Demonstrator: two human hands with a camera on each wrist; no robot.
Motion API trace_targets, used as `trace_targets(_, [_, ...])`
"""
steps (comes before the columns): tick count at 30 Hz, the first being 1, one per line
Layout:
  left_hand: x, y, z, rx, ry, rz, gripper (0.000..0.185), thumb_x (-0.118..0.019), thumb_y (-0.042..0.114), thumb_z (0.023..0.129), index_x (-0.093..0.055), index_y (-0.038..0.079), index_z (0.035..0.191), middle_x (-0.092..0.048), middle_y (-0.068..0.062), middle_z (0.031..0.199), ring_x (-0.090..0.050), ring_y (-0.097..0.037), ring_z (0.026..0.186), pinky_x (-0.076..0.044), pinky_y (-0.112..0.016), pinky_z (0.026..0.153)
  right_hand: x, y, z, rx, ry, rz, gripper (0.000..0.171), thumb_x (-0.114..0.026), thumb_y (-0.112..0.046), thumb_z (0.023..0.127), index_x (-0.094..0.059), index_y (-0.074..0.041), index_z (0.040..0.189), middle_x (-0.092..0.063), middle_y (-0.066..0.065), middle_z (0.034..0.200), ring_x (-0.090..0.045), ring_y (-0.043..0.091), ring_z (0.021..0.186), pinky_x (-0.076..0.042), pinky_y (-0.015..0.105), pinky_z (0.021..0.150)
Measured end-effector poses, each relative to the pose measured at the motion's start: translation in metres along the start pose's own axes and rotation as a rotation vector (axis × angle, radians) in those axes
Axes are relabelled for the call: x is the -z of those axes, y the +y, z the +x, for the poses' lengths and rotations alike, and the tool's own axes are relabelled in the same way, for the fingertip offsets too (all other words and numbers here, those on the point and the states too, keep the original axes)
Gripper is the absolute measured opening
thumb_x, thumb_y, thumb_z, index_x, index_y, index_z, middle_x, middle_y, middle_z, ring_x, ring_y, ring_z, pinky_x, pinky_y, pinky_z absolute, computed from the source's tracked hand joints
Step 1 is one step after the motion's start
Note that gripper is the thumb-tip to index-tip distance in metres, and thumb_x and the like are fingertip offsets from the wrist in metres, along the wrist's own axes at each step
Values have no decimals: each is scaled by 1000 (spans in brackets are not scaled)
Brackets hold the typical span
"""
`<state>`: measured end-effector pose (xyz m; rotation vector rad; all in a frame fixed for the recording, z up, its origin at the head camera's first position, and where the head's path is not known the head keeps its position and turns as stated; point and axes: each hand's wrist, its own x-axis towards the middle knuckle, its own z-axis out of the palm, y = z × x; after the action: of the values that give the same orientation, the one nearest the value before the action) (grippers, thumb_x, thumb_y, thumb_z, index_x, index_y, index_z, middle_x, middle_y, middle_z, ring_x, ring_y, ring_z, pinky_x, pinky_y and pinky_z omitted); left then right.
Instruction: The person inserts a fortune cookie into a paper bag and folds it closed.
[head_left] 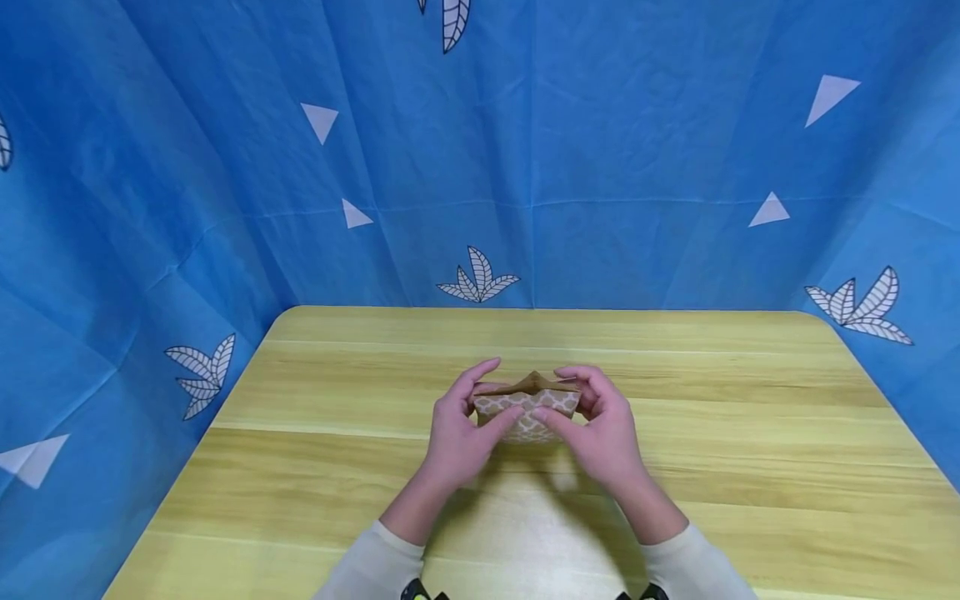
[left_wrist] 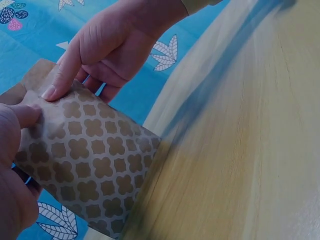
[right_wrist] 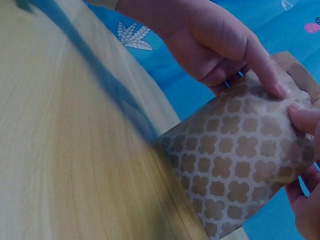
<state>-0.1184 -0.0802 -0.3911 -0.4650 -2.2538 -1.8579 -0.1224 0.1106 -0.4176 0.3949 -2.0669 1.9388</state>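
Note:
A small brown paper bag (head_left: pixel 528 408) printed with a pale clover-lattice pattern stands near the middle of the wooden table (head_left: pixel 712 467). My left hand (head_left: pixel 467 415) grips its left side, thumb on the patterned front and fingers curled behind the top rim. My right hand (head_left: pixel 594 415) grips the right side the same way. In the left wrist view the bag (left_wrist: pixel 95 160) fills the lower left, my left thumb (left_wrist: pixel 20 116) and the right hand's forefinger (left_wrist: pixel 57 82) pressing its upper front. In the right wrist view the bag (right_wrist: pixel 235 165) meets the table edge-on.
A blue cloth backdrop (head_left: pixel 600 167) with white leaves and triangles walls in the table at the back and on both sides. Bare wood lies around the bag on all sides. Pale sleeves cover both forearms.

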Motion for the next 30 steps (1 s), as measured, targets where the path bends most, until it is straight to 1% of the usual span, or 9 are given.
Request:
trace_targets(3, [0, 8, -1, 0, 19, 10, 55, -76, 1, 87, -54, 0, 138, -65, -8, 89, -54, -11, 70, -42, -27, 58, -1, -1, 1, 8, 9, 18, 54, -82, 4, 78, -59, -6, 126, -71, 10, 87, -65, 20, 71, -53, 27, 61])
trace_targets(6, [0, 9, -1, -36, 37, 26, 54, -76, 2, 87, -56, -1, 137, -50, -8, 72, -40, -9, 60, -36, -22, 52, -2, 0, 2, 25, 16, 27, 59, -82, 6, 78, -56, -6, 129, -71, 11, 87, -63, 19, 67, -50, 27, 57])
trace_targets(9, [1, 7, -1, -62, 36, 8, 55, -76, -1, 86, -55, -3, 137, -46, -7, 67, -39, -9, 56, -35, -20, 49, -3, -3, 2, 60, 17, 27, 60, -81, 10, 77, -55, -3, 129, -71, 13, 90, -59, 16, 62, -46, 25, 53])
trace_targets(14, [1, 6, 0, -52, 23, -52, 57, -74, -7, 86, -52, -4, 138, -64, -10, 79, -55, -12, 62, -46, -22, 53, -5, -6, 3, 108, 21, -23, 55, -79, 15, 75, -58, 2, 124, -71, 17, 89, -44, 12, 55, -35, 24, 50])
trace_targets(18, [-1, 6, 0, -24, 36, -52, 57, -74, -9, 84, -54, -2, 137, -72, -12, 89, -62, -17, 69, -48, -22, 55, -3, 5, 3, 123, -1, -25, 53, -80, 10, 77, -60, -3, 124, -72, 13, 91, -52, 13, 58, -37, 25, 51])
trace_targets(21, [-1, 6, 0, -9, 57, -42, 58, -77, -9, 81, -56, -1, 135, -72, -12, 88, -60, -15, 66, -44, -21, 53, -2, 6, 2, 124, -24, 9, 54, -79, 10, 78, -60, -3, 126, -73, 13, 94, -61, 15, 65, -40, 25, 50])
trace_targets(24, [-2, 6, 1, 0, 76, -36, 58, -79, -9, 79, -59, 0, 133, -72, -12, 86, -59, -14, 65, -42, -20, 52, -2, 5, 1, 119, -38, 44, 56, -78, 13, 78, -59, -2, 128, -73, 14, 96, -67, 16, 70, -43, 24, 48])
trace_targets(26, [-2, 6, 0, -1, 77, -23, 56, -79, -9, 79, -60, 0, 131, -72, -12, 84, -60, -14, 65, -43, -20, 53, -1, 5, 1, 110, -31, 44, 56, -78, 14, 77, -60, -2, 127, -74, 14, 95, -64, 14, 63, -41, 23, 46])
trace_targets(30, [-2, 6, -1, -10, 40, -2, 53, -75, -8, 83, -58, 0, 132, -73, -12, 86, -67, -22, 75, -53, -25, 65, 0, 8, 1, 106, -7, 21, 51, -81, 12, 76, -63, -2, 122, -74, 12, 88, -51, 10, 49, -36, 23, 42])
